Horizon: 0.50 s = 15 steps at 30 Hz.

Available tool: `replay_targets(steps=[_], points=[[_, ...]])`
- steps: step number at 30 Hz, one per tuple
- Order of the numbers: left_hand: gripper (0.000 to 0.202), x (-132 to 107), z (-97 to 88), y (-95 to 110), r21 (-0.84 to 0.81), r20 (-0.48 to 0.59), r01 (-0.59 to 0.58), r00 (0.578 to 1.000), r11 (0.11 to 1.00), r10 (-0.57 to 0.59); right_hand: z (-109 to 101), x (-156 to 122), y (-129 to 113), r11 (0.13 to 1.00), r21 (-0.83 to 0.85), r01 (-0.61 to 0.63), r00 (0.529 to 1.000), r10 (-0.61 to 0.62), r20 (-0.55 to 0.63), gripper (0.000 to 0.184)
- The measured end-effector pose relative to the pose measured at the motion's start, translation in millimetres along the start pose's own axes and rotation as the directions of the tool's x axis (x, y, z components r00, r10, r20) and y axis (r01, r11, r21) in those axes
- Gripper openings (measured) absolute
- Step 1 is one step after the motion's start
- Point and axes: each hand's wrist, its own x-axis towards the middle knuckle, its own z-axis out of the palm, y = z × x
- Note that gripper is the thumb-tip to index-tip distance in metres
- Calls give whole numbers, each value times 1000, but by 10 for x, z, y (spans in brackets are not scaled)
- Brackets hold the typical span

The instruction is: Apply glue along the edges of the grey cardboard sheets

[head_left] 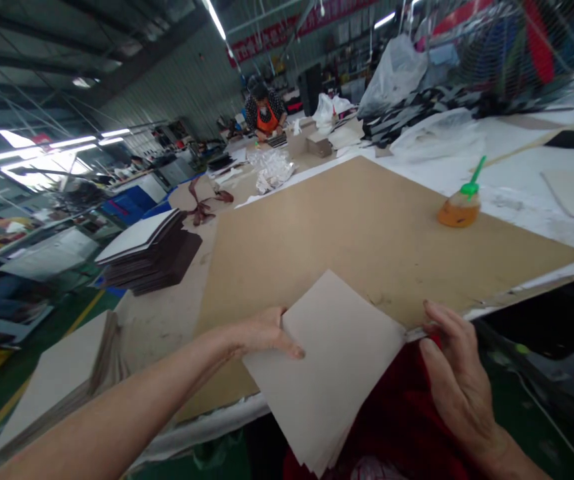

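Observation:
My left hand (261,332) pinches the left edge of a thin stack of grey cardboard sheets (329,367), thumb on top. The stack juts over the near edge of a big brown board (367,233) lying on the table. My right hand (454,363) sits at the stack's right corner, fingers curled, fingertips touching the board's edge. A dark red cloth (407,413) lies below the stack, under my right hand.
An orange glue bottle with a green nozzle (461,207) stands on the board at the right. Stacks of sheets lie at the left (149,250) and lower left (51,383). A person in an orange vest (265,113) works at the far end. Plastic bags (397,73) crowd the back.

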Motion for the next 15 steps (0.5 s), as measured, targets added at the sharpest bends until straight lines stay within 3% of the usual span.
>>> replay_targets(steps=[2, 3, 5, 7, 9, 12, 15], points=[[67, -71, 82, -94, -72, -11, -23, 1000, 997, 22, -94, -191, -39, 963, 157, -219, 971, 230, -57, 32], [68, -115, 123, -136, -102, -16, -22, 1000, 995, 20, -132, -285, -68, 926, 212, -312, 947, 322, -14, 29], [67, -214, 206, -210, -175, -39, -11, 999, 985, 4, -186, -442, -146, 861, 228, -456, 887, 417, 197, 30], [64, -316, 287, -275, -278, -72, -21, 997, 960, 1, -210, -539, -237, 863, 153, -482, 811, 373, 450, 35], [60, -402, 357, -336, -396, -102, -68, 994, 916, 30, -213, -575, -325, 917, 96, -387, 765, 261, 589, 41], [58, -468, 431, -436, -542, -200, -165, 978, 824, 64, -168, -550, -438, 953, 135, -271, 768, 130, 627, 56], [58, -463, 489, -552, -615, -435, -325, 900, 718, 35, -26, -495, -544, 930, 245, -275, 749, 47, 661, 66]])
